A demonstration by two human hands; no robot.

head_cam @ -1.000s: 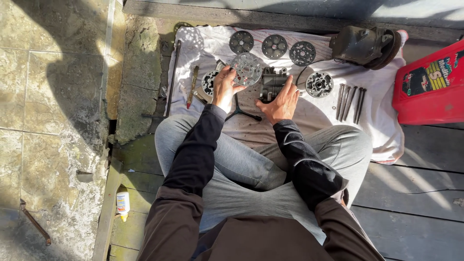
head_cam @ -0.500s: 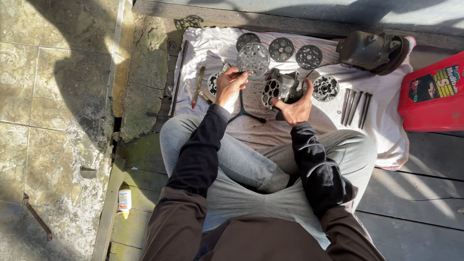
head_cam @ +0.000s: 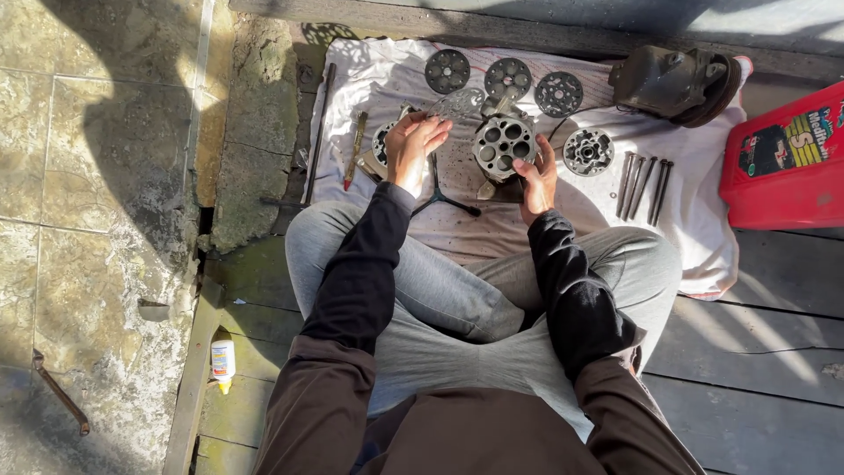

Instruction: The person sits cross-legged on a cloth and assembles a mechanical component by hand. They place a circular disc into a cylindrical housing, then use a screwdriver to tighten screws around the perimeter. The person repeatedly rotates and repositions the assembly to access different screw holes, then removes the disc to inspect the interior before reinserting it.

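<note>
I sit cross-legged before a stained white cloth point(head_cam: 703, 189). My left hand point(head_cam: 413, 145) holds a thin round metal plate point(head_cam: 457, 104) by its edge, tilted, just left of and above a metal cylinder block point(head_cam: 503, 145) with several round bores. My right hand point(head_cam: 538, 176) grips that block from its right side and holds it upright over the cloth. Another round metal part point(head_cam: 382, 145) lies partly hidden behind my left hand.
Three dark discs point(head_cam: 503, 77) lie in a row at the cloth's far edge. A round housing point(head_cam: 587, 151), long bolts point(head_cam: 642, 183), a dark pump body point(head_cam: 677, 81), a red container point(head_cam: 787, 158), a screwdriver point(head_cam: 355, 149) and a small bottle point(head_cam: 223, 359) lie around.
My left hand has carried the thin plate from over the discs toward the block. The right hand has turned the block so its bored face looks up. The camera view has shifted.
</note>
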